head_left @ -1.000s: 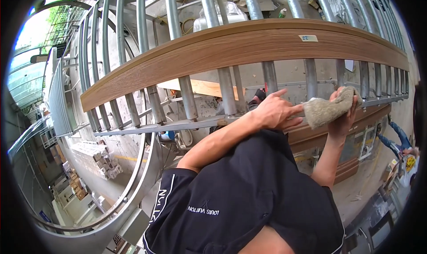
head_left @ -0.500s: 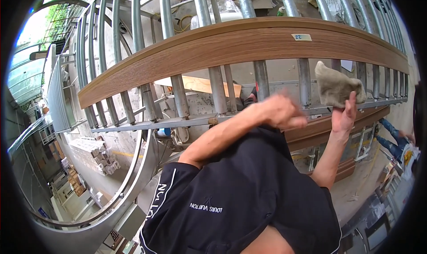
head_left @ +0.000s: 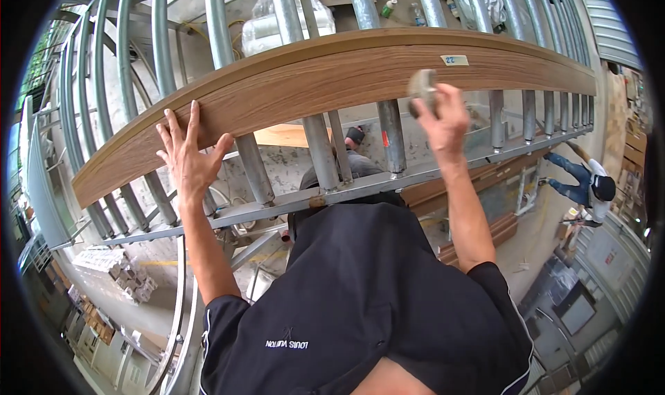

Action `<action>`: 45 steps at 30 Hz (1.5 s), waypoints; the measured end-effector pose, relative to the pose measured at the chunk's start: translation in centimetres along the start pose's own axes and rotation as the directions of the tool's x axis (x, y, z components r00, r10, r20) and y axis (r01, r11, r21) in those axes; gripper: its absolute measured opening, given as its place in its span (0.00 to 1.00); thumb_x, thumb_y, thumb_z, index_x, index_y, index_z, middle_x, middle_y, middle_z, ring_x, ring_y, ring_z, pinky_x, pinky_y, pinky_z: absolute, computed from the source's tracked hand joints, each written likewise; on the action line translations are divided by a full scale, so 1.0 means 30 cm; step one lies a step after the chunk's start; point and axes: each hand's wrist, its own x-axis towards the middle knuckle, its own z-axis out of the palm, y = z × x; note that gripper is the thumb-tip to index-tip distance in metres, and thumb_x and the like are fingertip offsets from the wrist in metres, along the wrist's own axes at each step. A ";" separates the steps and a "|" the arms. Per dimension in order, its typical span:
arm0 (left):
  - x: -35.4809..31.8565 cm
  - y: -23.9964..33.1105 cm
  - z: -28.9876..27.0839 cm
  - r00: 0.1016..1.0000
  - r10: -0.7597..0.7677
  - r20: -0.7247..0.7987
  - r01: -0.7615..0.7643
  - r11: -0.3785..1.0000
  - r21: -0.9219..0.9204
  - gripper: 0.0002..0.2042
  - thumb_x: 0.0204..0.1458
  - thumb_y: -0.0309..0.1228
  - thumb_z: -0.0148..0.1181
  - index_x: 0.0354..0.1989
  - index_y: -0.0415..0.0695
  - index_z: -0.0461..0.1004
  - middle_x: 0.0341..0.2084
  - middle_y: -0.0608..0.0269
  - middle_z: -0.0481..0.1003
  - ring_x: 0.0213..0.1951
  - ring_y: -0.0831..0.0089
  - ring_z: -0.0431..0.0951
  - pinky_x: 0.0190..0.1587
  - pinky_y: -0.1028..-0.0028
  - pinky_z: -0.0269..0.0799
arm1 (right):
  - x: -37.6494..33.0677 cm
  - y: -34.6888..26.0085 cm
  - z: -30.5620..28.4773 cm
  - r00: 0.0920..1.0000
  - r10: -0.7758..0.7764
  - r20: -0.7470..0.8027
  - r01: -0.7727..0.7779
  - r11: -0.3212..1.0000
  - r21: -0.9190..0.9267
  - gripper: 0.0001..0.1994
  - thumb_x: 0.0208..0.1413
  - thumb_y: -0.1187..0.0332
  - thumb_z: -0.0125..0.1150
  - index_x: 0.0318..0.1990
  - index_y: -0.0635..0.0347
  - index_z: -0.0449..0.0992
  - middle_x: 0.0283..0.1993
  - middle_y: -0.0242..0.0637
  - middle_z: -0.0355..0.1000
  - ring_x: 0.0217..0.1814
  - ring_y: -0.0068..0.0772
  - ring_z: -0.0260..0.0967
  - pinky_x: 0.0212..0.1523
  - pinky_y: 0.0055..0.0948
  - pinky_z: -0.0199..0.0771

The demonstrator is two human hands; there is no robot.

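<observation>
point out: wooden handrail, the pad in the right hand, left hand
wooden handrail (head_left: 332, 76), head view, on its bare oak-coloured face near mid-span.
pad (head_left: 420, 87), head view, on the grey edge showing above the fingers.
left hand (head_left: 185, 161), head view, on the back of the hand, spread flat on the rail.

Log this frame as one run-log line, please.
left hand: flat on wooden handrail | right hand: gripping cloth pad against it | metal balusters behind

Grey metal balusters (head_left: 315, 146) run under my hands. Far below my right hand a person in jeans (head_left: 585, 180) bends over stacked wooden boards (head_left: 485, 225).
</observation>
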 end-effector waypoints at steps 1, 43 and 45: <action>0.002 -0.009 0.003 0.999 0.019 -0.042 -0.020 1.000 -0.007 0.45 0.42 0.64 0.64 0.71 0.70 0.55 0.74 0.51 0.42 0.73 0.40 0.39 0.62 0.26 0.44 | 0.021 -0.074 0.024 0.996 -0.082 0.032 0.081 0.996 0.030 0.12 0.45 0.77 0.71 0.39 0.62 0.79 0.44 0.38 0.72 0.40 0.36 0.75 0.37 0.32 0.77; -0.012 -0.103 0.050 0.973 0.164 -0.164 -0.168 0.986 -0.013 0.54 0.36 0.62 0.68 0.74 0.65 0.47 0.70 0.32 0.42 0.68 0.22 0.39 0.58 0.20 0.40 | 0.077 -0.431 0.326 0.788 -0.378 0.486 0.329 0.926 0.188 0.10 0.41 0.78 0.62 0.33 0.55 0.76 0.29 0.35 0.64 0.30 0.39 0.68 0.30 0.36 0.69; -0.012 -0.109 0.052 0.976 0.160 -0.147 -0.163 0.987 -0.009 0.55 0.35 0.63 0.69 0.74 0.66 0.46 0.71 0.32 0.42 0.68 0.22 0.38 0.58 0.20 0.40 | 0.066 -0.462 0.369 0.783 -0.406 0.472 0.351 0.914 0.203 0.09 0.42 0.77 0.62 0.34 0.54 0.76 0.30 0.35 0.64 0.30 0.40 0.69 0.30 0.38 0.70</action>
